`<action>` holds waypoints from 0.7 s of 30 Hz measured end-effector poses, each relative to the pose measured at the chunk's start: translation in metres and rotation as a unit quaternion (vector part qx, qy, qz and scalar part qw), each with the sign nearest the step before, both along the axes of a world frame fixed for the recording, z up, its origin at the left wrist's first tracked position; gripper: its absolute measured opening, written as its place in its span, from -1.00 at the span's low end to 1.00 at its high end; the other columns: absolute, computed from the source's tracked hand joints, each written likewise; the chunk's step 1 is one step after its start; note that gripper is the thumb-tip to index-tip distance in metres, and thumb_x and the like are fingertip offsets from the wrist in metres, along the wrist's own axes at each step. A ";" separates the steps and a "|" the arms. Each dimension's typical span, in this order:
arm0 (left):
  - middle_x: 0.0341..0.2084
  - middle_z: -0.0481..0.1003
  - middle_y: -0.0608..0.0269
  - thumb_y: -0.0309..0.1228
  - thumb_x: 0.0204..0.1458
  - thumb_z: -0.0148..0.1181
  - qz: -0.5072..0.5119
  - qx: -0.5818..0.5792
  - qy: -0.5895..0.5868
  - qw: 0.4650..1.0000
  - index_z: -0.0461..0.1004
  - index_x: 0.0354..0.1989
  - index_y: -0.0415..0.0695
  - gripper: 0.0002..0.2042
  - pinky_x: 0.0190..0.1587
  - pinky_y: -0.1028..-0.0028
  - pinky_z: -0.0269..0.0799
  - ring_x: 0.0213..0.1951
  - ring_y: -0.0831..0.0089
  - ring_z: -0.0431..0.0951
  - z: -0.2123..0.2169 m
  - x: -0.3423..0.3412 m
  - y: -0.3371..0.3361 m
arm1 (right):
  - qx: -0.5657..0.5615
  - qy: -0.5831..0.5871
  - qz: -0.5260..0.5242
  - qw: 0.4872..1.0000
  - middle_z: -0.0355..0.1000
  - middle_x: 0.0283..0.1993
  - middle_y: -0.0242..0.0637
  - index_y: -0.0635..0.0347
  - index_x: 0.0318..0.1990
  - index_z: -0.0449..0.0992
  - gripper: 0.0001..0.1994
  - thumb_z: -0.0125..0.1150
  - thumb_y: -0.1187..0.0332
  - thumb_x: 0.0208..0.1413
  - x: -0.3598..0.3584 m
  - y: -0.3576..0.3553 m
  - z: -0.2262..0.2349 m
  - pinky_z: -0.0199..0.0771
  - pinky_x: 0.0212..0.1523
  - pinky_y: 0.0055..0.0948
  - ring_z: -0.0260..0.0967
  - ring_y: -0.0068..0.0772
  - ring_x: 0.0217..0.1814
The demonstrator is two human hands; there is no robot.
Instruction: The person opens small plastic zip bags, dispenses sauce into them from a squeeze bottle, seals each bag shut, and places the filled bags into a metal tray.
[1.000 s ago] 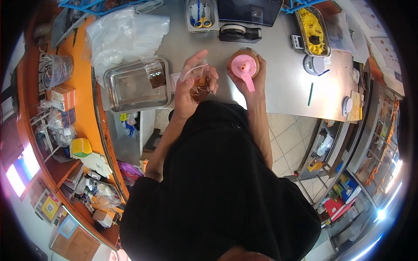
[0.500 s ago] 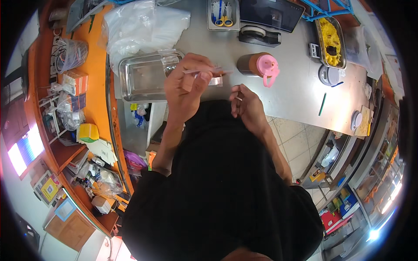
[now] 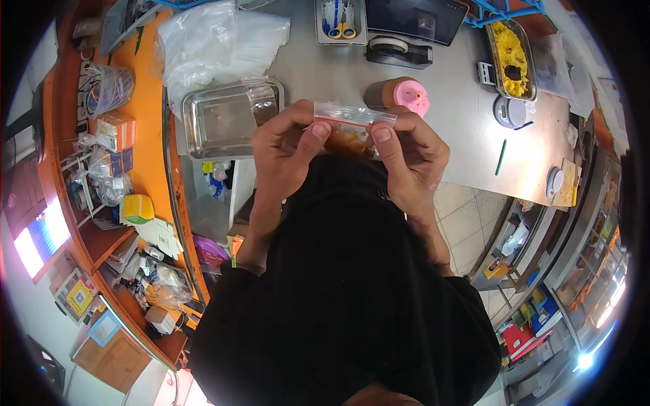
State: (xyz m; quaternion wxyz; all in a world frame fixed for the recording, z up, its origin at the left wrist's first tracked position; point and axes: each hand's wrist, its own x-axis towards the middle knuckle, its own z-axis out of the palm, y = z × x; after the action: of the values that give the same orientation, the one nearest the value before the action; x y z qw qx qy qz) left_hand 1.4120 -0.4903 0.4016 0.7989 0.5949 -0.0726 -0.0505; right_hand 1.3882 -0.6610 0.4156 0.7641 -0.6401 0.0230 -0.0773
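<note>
Both my hands pinch the top of a small clear zip bag (image 3: 350, 140) with a red line along its seal and orange-brown contents. My left hand (image 3: 288, 150) grips its left corner between thumb and fingers, and my right hand (image 3: 414, 159) its right corner. The bag hangs upright in front of my chest, above the table's near edge. Left of it is a rectangular steel tray (image 3: 220, 145), with a small clear packet of dark contents (image 3: 263, 105) at its right end. A bottle with a pink lid (image 3: 411, 97) stands just beyond my right hand.
On the grey table (image 3: 467, 128) lie clear plastic bags (image 3: 217, 51), a tape dispenser (image 3: 399, 53), a steel container with scissors (image 3: 341, 24), a dark screen (image 3: 423, 20), a tray of yellow food (image 3: 511, 57), a round scale (image 3: 509, 111) and a green stick (image 3: 501, 157).
My right hand has come up to the bag, and both hands now hold its seal stretched between them. The bag has turned so its front and orange-brown contents show.
</note>
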 end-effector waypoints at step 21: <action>-0.52 0.40 0.29 -0.56 0.10 0.09 -0.029 0.024 -0.045 0.998 0.39 -0.45 -0.27 -0.90 -0.42 0.55 0.18 -0.46 0.61 0.30 0.006 0.000 -0.004 | -0.080 -0.016 0.060 0.995 0.46 -0.37 -0.32 0.36 -0.22 0.59 -0.89 0.27 0.65 0.09 0.001 -0.004 0.000 0.21 -0.40 -0.66 0.30 -0.67 -0.40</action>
State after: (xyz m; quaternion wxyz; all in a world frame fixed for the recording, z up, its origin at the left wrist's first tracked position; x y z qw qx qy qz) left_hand 1.4122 -0.4939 0.4072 0.7784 0.6134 -0.1242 -0.0487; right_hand 1.3891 -0.6650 0.4154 0.7141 -0.6979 -0.0333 -0.0431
